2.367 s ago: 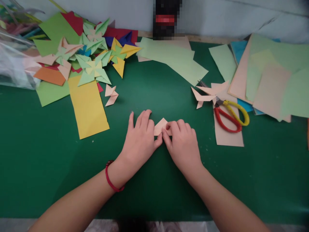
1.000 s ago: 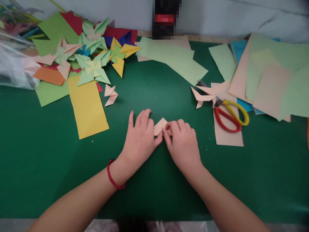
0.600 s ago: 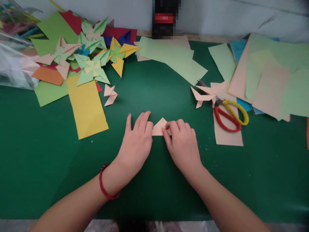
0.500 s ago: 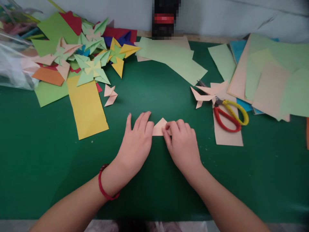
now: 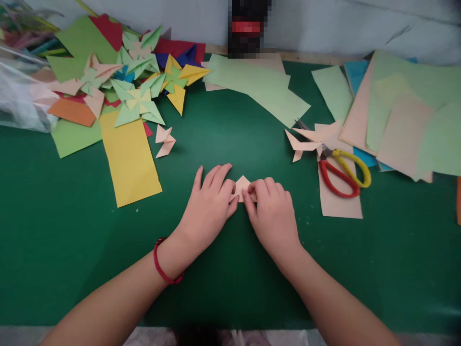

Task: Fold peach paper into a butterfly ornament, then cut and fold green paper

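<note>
A small folded piece of pale pink paper [image 5: 242, 185] lies on the green table between my hands, its peak pointing away from me. My left hand [image 5: 211, 199] pinches its left corner between thumb and forefinger, with the other fingers stretched out. On the right corner, my right hand [image 5: 272, 206] holds the paper with thumb and forefinger, its remaining fingers curled. Both fingertips hide the ends of the paper. A small folded pink piece [image 5: 165, 141] rests beyond my left hand. Farther to the right, a folded pink pointed shape [image 5: 306, 144] lies against the scissors [image 5: 340, 178].
Folded paper stars [image 5: 139, 102] lie heaped at the back left above a yellow sheet [image 5: 131, 163]. Light green paper [image 5: 248, 81] lies along the wall. Stacked sheets [image 5: 406, 120] cover the back right. A clear plastic bag [image 5: 25, 91] sits at the far left.
My left hand has shifted slightly right and its thumb now shows, pinching the paper's left corner. The right hand and the folded paper stay almost in place.
</note>
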`<state>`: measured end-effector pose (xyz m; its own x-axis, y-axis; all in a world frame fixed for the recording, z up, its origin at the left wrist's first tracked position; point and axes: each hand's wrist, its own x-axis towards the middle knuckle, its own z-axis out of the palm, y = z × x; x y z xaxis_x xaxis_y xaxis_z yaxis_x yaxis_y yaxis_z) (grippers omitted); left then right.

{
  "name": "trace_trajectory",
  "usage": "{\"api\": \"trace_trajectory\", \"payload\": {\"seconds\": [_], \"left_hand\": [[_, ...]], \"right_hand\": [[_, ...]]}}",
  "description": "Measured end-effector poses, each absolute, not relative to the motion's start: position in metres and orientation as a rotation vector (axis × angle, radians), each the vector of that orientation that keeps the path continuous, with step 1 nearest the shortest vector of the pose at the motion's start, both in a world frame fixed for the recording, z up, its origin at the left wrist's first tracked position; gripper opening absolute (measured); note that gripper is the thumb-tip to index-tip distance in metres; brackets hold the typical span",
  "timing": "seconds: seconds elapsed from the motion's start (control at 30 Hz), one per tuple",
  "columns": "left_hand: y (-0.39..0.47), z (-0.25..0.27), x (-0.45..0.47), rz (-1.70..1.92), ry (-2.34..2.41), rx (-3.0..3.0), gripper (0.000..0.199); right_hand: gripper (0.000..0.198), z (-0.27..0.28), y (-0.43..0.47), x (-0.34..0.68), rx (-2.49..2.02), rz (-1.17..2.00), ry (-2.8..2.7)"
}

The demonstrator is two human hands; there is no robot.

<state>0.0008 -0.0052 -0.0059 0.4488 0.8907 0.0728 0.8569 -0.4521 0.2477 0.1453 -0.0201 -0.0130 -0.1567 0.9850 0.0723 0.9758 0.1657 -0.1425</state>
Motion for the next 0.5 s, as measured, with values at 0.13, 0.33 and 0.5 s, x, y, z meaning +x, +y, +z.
{"api": "trace_trajectory", "payload": {"seconds": [0.13, 0.33, 0.5], "left_hand": [[-0.0058, -0.0073, 0.0029, 0.323, 1.509, 2.527, 0.015], [-0.0073, -0.0097, 0.0054, 0.371, 1.443, 2.501, 0.018], [-0.0056, -0.0114, 0.0059, 0.379, 1.43, 2.449, 0.019]], "right_hand": [[0.019, -0.0112, -0.0195, 0.1472, -1.925, 0.159, -2.282], [0.016, -0.0122, -0.0193, 0.1497, -1.906, 0.214, -2.249], [0.02, -0.0133, -0.0193, 0.1504, -1.901, 0.216, -2.232]]}}
